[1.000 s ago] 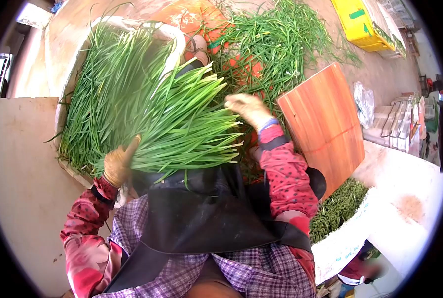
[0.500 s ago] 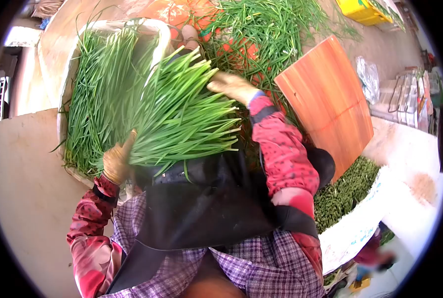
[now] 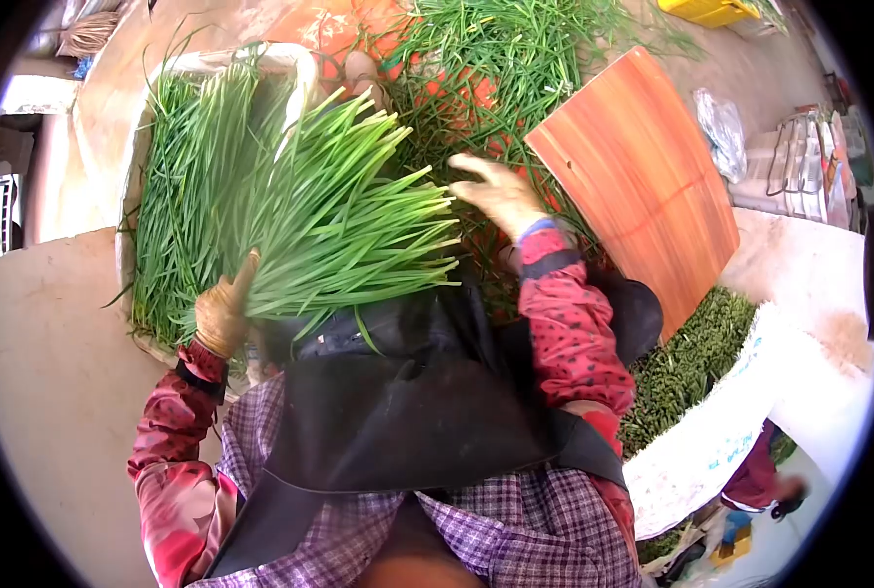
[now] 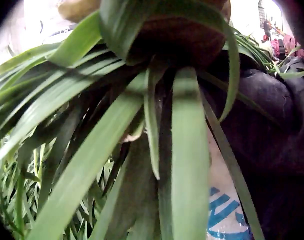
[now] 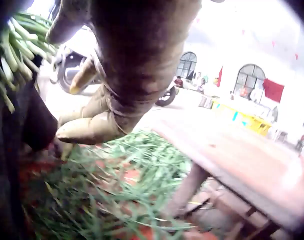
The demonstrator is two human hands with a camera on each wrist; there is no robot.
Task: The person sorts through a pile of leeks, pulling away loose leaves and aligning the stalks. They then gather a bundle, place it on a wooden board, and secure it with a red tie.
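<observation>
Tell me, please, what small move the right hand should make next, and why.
Probably bring the right hand in to tap the pale stem ends level: they stick out unevenly, this hand holds nothing, and the left hand grips the bundle of chive-like greens.

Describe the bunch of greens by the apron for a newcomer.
In the head view, find the black apron. The bunch of greens fans out at its upper edge, pale stalk ends pointing right, unlike the tangled pile beyond.

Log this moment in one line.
left hand: grips green stalks | right hand: holds nothing, near their pale ends | loose greens: beside wooden board
</observation>
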